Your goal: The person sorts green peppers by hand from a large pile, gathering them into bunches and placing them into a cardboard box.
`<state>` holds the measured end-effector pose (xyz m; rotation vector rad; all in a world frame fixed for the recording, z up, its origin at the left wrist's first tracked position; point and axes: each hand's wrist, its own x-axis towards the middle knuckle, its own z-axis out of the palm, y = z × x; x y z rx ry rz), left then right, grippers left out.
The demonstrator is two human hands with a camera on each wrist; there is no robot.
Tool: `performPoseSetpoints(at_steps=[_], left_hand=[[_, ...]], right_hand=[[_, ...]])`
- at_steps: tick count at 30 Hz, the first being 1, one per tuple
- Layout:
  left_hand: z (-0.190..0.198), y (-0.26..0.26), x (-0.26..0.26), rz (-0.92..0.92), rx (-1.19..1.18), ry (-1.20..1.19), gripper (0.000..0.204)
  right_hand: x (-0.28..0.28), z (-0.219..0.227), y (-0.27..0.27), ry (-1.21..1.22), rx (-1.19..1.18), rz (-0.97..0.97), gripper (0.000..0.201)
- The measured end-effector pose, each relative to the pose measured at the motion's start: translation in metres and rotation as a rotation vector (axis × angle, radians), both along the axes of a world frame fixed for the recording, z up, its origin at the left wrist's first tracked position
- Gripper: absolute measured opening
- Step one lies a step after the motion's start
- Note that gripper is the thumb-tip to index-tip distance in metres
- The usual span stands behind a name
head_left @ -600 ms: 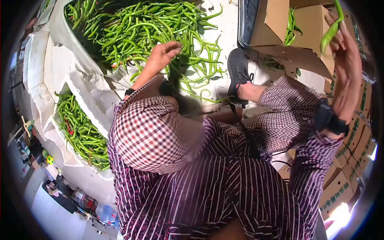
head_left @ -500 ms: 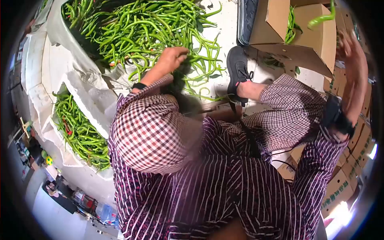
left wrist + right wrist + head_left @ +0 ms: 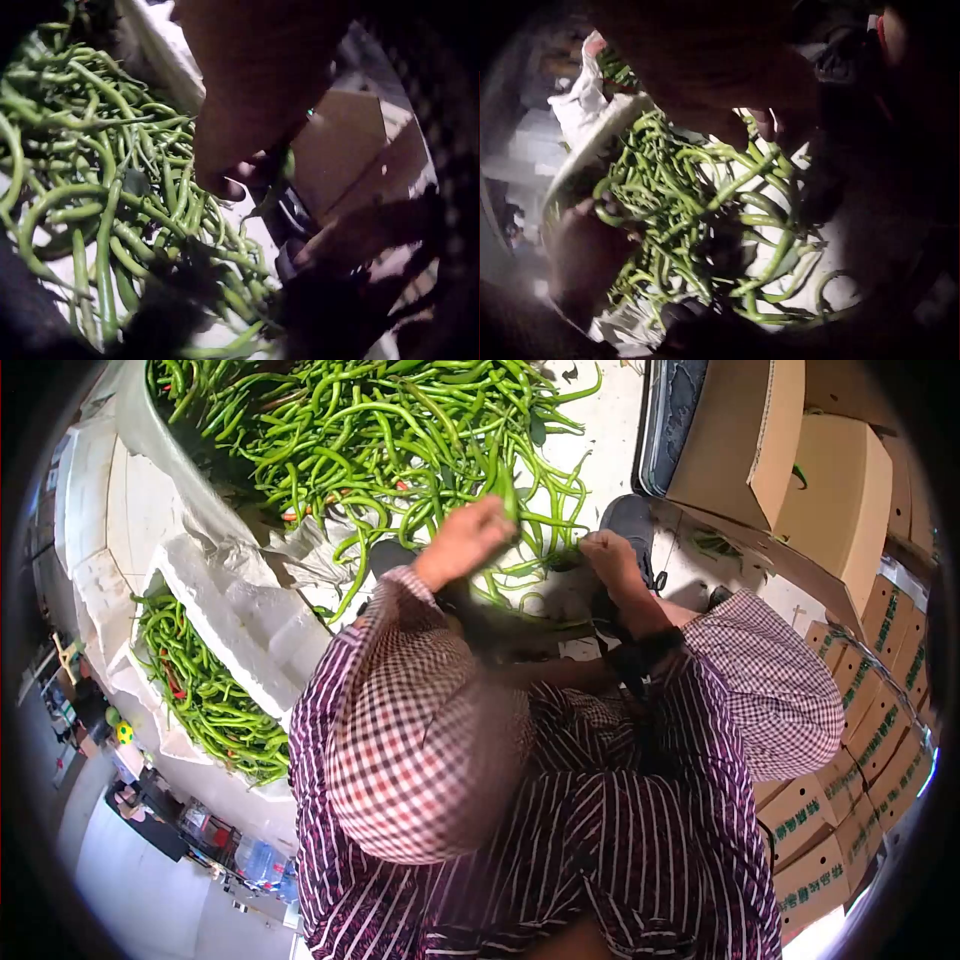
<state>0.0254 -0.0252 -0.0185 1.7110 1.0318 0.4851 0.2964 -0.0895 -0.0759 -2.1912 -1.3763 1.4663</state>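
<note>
Green peppers (image 3: 400, 440), heaped on the floor (image 3: 606, 445), look light, slick, easily snapped — left grip (image 3: 465, 542) pinches one pepper (image 3: 508, 498), right grip (image 3: 614, 560) at the heap's edge, hold unclear — so best taken gently mid-body.

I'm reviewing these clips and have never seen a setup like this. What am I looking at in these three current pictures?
There is no robot here: a seated person works with two bare hands. The large round picture comes from a camera on the head, looking forward and down. The two darker ones come from cameras worn on the left and right wrists, so each shows its own hand close up.

Long green peppers lie heaped on a pale surface. More fill a white container on the left, and an open cardboard box stands on the right. The left hand seems to grip one pepper. The right hand is curled beside the heap; whether it holds anything is unclear.
</note>
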Motion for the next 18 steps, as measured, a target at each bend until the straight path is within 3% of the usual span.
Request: performPoseSetpoints(at_steps=[1, 3, 4, 5, 7, 9, 11, 13, 15, 17, 18], left_hand=[[0.005, 0.003, -0.008, 0.214, -0.319, -0.214, 0.017], [0.002, 0.012, -0.030, 0.677, -0.955, -0.802, 0.019], [-0.002, 0.012, -0.034, 0.804, -0.960, -0.960, 0.020], [-0.007, 0.012, -0.037, 0.809, -0.961, -0.956, 0.020], [-0.009, 0.011, -0.036, 0.697, -0.958, -0.640, 0.019], [-0.020, 0.006, -0.027, 0.608, -1.025, -0.731, 0.023], [-0.027, 0.007, -0.012, 0.685, -0.931, -0.513, 0.024], [-0.050, 0.007, -0.007, 0.690, -0.739, -0.262, 0.030], [-0.060, 0.010, 0.000, 0.554, -0.264, 0.162, 0.033], [-0.067, 0.011, 0.011, 0.556, -0.141, 0.296, 0.036], [-0.062, 0.013, 0.015, 0.509, -0.191, 0.323, 0.040]], right_hand=[[-0.003, -0.009, 0.001, -0.081, -0.008, 0.004, 0.018], [-0.010, -0.025, 0.004, -0.136, 0.047, -0.032, 0.028], [-0.013, -0.032, 0.007, -0.177, 0.092, -0.070, 0.032], [-0.016, -0.039, 0.012, -0.218, 0.139, -0.103, 0.036], [-0.022, -0.043, 0.019, -0.292, 0.159, -0.087, 0.039], [-0.029, -0.039, 0.024, -0.365, 0.178, -0.065, 0.043], [-0.039, -0.028, 0.033, -0.456, 0.127, -0.071, 0.046], [-0.040, -0.036, 0.034, -0.455, 0.192, -0.043, 0.047], [-0.042, -0.038, 0.037, -0.447, 0.252, -0.012, 0.048], [-0.044, -0.030, 0.048, -0.322, -0.047, -0.025, 0.042], [-0.039, -0.052, 0.045, -0.322, -0.048, -0.027, 0.042]])
